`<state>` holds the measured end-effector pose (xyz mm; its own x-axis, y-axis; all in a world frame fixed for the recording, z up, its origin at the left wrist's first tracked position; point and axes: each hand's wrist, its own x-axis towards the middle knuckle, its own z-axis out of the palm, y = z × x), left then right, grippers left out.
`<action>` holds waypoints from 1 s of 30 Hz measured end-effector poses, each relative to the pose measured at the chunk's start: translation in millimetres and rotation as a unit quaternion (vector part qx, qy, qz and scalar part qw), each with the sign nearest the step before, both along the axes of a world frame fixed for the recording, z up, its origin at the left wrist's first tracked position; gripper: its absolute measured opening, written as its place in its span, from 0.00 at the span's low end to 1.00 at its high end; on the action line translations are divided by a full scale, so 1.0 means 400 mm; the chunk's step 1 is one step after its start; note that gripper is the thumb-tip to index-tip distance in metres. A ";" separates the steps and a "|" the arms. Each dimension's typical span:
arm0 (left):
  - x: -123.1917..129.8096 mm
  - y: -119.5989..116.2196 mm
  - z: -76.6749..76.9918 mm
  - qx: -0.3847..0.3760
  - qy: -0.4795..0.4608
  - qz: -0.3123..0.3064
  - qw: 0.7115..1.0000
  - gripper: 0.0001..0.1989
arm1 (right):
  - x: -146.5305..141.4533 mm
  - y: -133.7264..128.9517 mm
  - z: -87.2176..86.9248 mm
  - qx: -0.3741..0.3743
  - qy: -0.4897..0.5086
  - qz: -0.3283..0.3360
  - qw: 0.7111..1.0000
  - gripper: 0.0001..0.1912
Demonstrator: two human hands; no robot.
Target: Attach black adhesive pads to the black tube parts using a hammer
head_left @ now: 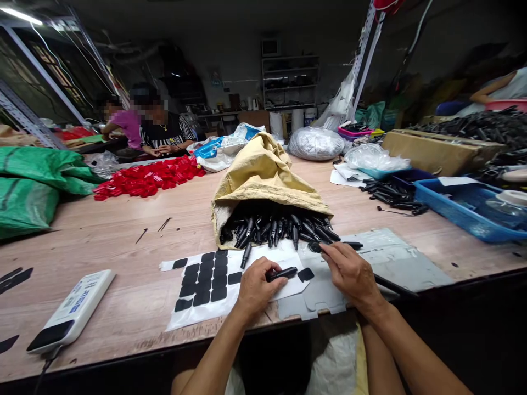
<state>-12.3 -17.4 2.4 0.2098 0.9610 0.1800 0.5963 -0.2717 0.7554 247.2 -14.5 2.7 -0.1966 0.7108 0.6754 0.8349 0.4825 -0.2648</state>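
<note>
Black tubular parts [272, 227] spill from the mouth of a tan sack [263, 175]. My left hand [261, 282] is closed around one black tubular part [287, 272] above the white sheet. Rows of black rounded squares [203, 280] lie on that sheet [177, 319]. A single black square [306, 274] lies just right of the held part. My right hand [349, 271] is pinched at a small round black piece [315, 247], over the grey board [395, 258]. Another black part [353, 245] shows beyond its knuckles.
A white device [72, 310] with a cable lies at the left front. Red parts [152, 176] and a green sack [28, 192] are farther back. On the right stand a blue basket [465, 214] and a cardboard box [432, 151]. Two people sit across the table.
</note>
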 end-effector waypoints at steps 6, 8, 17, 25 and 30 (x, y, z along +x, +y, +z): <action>0.000 0.001 0.001 -0.011 -0.010 -0.007 1.000 0.07 | -0.094 -0.045 0.031 -0.062 0.122 0.081 0.987 0.11; -0.001 0.002 -0.002 -0.013 -0.011 -0.007 1.000 0.07 | -0.118 -0.055 0.034 -0.077 0.123 0.089 0.985 0.11; -0.003 0.005 -0.009 -0.011 -0.024 -0.009 1.000 0.05 | -0.158 -0.088 0.050 -0.035 0.038 0.088 0.995 0.15; -0.004 0.005 -0.011 -0.004 -0.013 -0.016 1.000 0.06 | -0.121 -0.077 0.058 0.003 0.071 0.044 0.996 0.15; -0.002 0.004 -0.004 -0.010 -0.003 -0.003 1.000 0.06 | -0.116 -0.081 0.036 -0.043 0.022 0.046 0.998 0.13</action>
<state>-13.2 -16.0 0.6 0.2140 0.9634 0.1617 0.5904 -0.2595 0.7642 200.7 -46.9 17.1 -0.2352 0.7470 0.6218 0.7742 0.5308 -0.3448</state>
